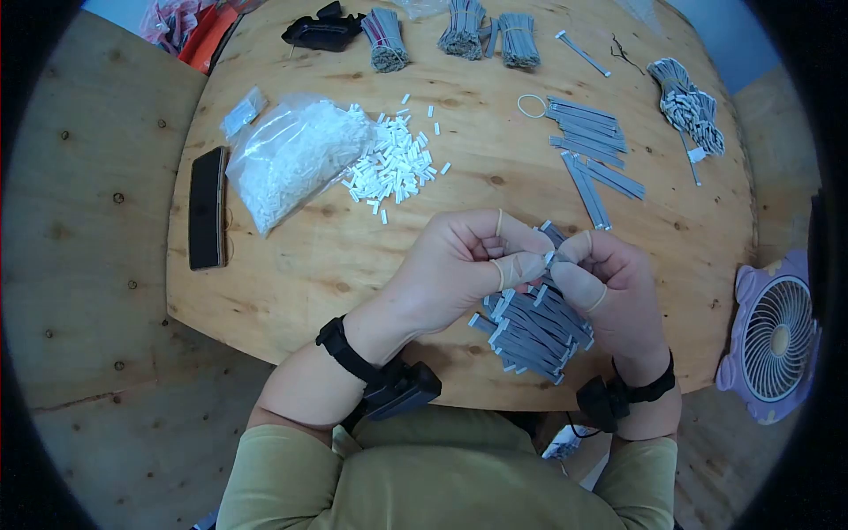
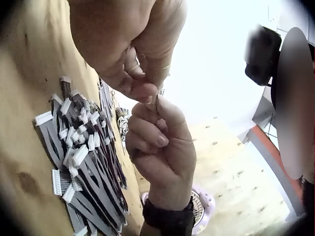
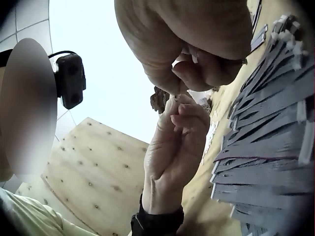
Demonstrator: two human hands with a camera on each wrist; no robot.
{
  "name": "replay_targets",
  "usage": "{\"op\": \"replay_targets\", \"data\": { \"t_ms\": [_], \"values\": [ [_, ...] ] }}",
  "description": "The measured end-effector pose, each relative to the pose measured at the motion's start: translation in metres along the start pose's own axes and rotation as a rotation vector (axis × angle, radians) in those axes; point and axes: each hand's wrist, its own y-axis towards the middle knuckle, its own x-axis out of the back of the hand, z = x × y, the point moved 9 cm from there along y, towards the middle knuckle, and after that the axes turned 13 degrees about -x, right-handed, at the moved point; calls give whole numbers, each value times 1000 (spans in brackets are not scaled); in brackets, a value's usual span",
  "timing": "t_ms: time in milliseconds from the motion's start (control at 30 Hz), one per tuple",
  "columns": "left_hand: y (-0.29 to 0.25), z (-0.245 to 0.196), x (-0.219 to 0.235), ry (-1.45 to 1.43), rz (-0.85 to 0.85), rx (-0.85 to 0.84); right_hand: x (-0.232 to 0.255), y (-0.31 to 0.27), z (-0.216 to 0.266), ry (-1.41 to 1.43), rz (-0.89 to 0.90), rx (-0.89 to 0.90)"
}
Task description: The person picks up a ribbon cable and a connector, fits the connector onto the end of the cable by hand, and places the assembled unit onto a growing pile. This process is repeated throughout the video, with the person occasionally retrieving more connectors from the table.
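Both hands meet over the table, fingertips close together. My left hand (image 1: 464,256) pinches a small white connector (image 1: 549,258) between thumb and forefinger. Opposite it, my right hand (image 1: 618,278) pinches a grey ribbon cable at the connector, mostly hidden by the fingers. Pale covers sheathe some fingertips of both hands. Under the hands lies a heap of grey ribbon cables (image 1: 530,340) with white connectors at their ends. That heap (image 2: 93,162) stands to the left in the left wrist view and fills the right side of the right wrist view.
Loose white connector housings (image 1: 393,163) spill from a clear plastic bag (image 1: 296,155), beside a phone (image 1: 208,208). More flat cables (image 1: 587,128) lie farther right. Tied cable bundles (image 1: 464,31) and a black tray (image 1: 322,33) sit at the back. A purple fan (image 1: 777,340) stands right.
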Motion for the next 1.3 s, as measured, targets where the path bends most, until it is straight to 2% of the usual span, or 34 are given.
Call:
{"op": "replay_targets", "data": {
  "t_ms": [133,233,433,733,933,1133,1300],
  "values": [
    [1,2,1,-7,-15,-17,-5,1,3,22,44,32],
    [-2,3,0,-48,-42,18,-6,0,4,-7,26,25],
    [-1,-2,-3,-73,-38,-20,-4,0,4,-43,-3,28],
    [0,2,0,-139,-62,-10,5,3,0,58,-55,-15],
    [-1,6,0,-127,-52,15,5,4,1,78,-41,7],
    [-1,14,-3,-290,-44,76,-1,3,7,33,71,92],
    [-3,17,-8,-364,-33,126,0,1,6,5,62,70]
  ]
}}
